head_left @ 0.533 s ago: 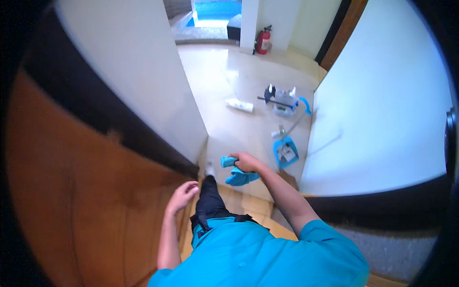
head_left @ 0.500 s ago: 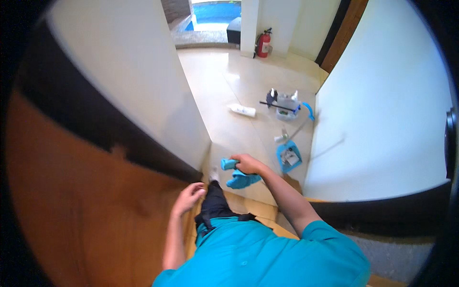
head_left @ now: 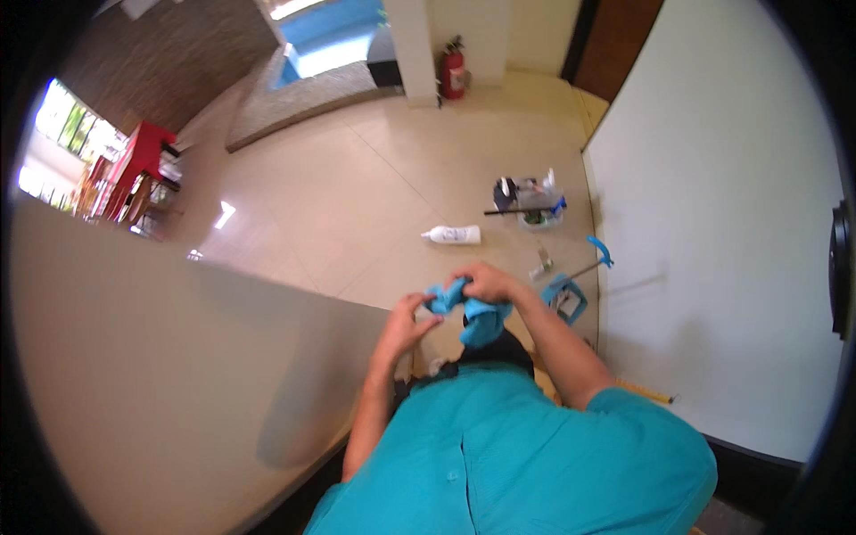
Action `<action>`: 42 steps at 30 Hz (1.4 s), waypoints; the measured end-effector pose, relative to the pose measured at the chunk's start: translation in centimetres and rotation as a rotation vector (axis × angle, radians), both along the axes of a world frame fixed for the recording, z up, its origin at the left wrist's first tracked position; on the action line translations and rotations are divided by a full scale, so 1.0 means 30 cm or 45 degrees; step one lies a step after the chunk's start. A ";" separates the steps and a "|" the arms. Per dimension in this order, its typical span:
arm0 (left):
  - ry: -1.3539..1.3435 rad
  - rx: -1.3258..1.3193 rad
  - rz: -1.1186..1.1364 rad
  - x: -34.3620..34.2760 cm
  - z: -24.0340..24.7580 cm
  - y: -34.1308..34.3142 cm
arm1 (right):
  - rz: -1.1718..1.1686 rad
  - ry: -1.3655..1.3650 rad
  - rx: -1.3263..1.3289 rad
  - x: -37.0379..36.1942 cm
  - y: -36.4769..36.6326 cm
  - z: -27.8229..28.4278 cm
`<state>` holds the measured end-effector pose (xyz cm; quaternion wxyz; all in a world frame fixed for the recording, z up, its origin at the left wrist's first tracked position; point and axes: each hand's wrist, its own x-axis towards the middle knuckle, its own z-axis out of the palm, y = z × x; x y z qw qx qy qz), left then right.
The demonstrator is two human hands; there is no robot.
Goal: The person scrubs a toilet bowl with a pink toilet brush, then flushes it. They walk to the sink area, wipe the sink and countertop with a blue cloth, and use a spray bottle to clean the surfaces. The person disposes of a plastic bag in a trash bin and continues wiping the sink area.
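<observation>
A crumpled blue cloth (head_left: 484,325) hangs in front of my waist. My right hand (head_left: 486,283) is wrapped round the top of it, and loose folds droop below. On the cloth's left end, the fingers and thumb of my left hand (head_left: 403,332) close from either side. Beyond my hands, a white bottle (head_left: 453,235) lies on its side on the tiles. To its right stands a clear plastic caddy (head_left: 540,214) with bottles and a dark-handled tool in it. A blue dustpan (head_left: 571,299) rests by the wall.
A pale wall end (head_left: 205,357) stands close on my left, and a white wall (head_left: 713,223) on my right. A small clear bottle (head_left: 541,265) lies near the dustpan. Farther off are a red fire extinguisher (head_left: 453,73), a stone ledge (head_left: 303,111) and a red table (head_left: 138,165).
My left hand has come up from my side to the cloth. I have moved forward past the brown door area, and the space to the left has come into view.
</observation>
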<state>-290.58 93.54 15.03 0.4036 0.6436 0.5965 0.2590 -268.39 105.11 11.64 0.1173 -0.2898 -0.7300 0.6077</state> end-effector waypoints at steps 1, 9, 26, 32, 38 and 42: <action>0.015 0.024 -0.025 -0.007 0.008 0.101 | -0.006 0.035 0.086 -0.006 0.092 0.006; 0.332 -0.027 -0.059 0.101 0.125 0.856 | -0.327 0.227 0.073 0.033 0.735 0.108; 0.000 -0.484 -0.687 0.005 -0.039 2.416 | -1.375 0.717 -0.558 -0.132 1.790 -0.118; 0.132 -0.710 -0.838 -0.060 -0.023 2.836 | -1.540 0.503 -0.354 -0.214 2.003 -0.172; 0.706 -0.274 -1.245 -0.228 -0.295 3.070 | -2.645 1.093 -0.907 -0.015 2.030 -0.654; 1.069 -0.375 -1.685 -0.377 -0.414 3.183 | -3.470 0.229 -1.169 0.162 1.859 -1.124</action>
